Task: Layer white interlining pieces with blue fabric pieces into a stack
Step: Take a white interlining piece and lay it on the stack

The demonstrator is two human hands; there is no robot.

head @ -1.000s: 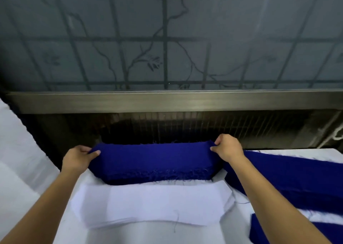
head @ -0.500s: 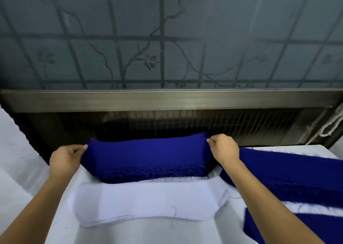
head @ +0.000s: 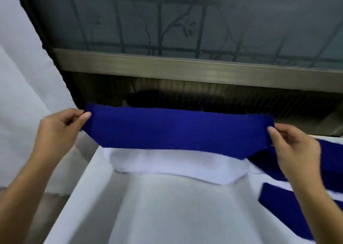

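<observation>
1. Above the white cloth-covered table [head: 167, 212], a long dark-blue woven fabric piece with angled ends [head: 176, 130] is held stretched flat in the air. The stack of white interlining pieces [head: 176, 166] lies on the table just below its lower edge.
2. The blue piece is pinched at its left end by the left hand [head: 61, 130] and at its right end by the right hand [head: 297, 151], thumbs on top. Nothing else is held.
3. Main risk: misregistration. If the piece is lowered skewed or off-centre, its angled ends will not be matched to the white outline, and the error would be carried up the stack.
4. Second risk: the thin top interlining layers could be dragged or curled if the blue edge is swept across them rather than set down from above.
5. Minor risk: a fold or bubble would be trapped if one end is released before the other, or if tension is lost mid-span.
6. Main change from 0.5 s ago: a thick blue bundle was gripped at both ends on the table behind the white stack. Now a single layer is lifted clear. The bundle is no longer seen, and whether it is hidden behind the piece cannot be told.
7. Smaller change: the view has been swung left and tilted, and the hands are spread wider apart.
</observation>
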